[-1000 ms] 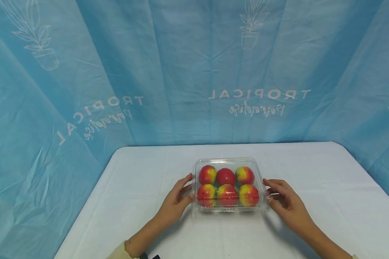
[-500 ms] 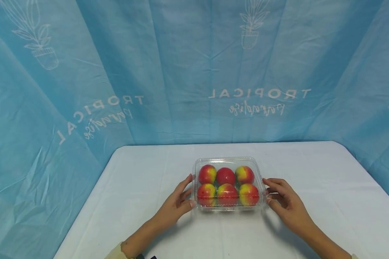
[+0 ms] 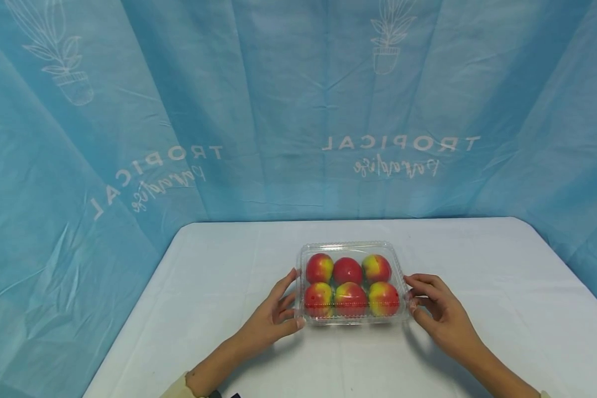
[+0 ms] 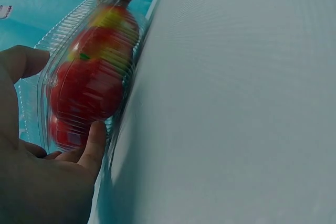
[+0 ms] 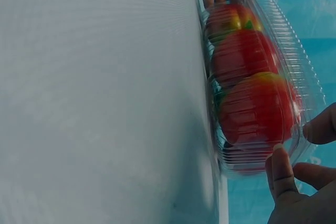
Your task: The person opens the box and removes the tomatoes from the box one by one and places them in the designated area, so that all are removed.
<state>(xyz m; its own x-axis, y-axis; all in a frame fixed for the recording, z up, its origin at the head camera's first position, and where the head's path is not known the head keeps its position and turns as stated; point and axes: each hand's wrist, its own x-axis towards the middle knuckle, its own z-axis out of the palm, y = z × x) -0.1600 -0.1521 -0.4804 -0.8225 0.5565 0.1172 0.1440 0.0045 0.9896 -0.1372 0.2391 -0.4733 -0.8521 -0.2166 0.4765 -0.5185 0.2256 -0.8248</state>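
A clear plastic clamshell container [image 3: 348, 250] sits lid closed on the white table in the head view. Several red-and-yellow apples [image 3: 350, 298] lie inside in two rows. My left hand [image 3: 266, 323] holds its left side, thumb by the front corner and fingers along the side wall. In the left wrist view, the thumb [image 4: 26, 60] is at the rim while a fingertip [image 4: 96, 132] presses lower on the wall. Opposite, my right hand [image 3: 440, 312] grips the right edge. The right wrist view has its thumb [image 5: 321, 125] by the rim and fingers [image 5: 283, 174] against the side.
White cloth covers the table [image 3: 219, 260], whose far edge runs behind the container. Blue curtains [image 3: 288, 138] with mirrored lettering hang at the back and both sides. A small dark object [image 3: 235, 395] shows at the bottom edge near the left sleeve.
My left thumb has slid toward the container's front left corner, and the left fingers have come in closer to its side. The right hand and the container are almost unmoved.
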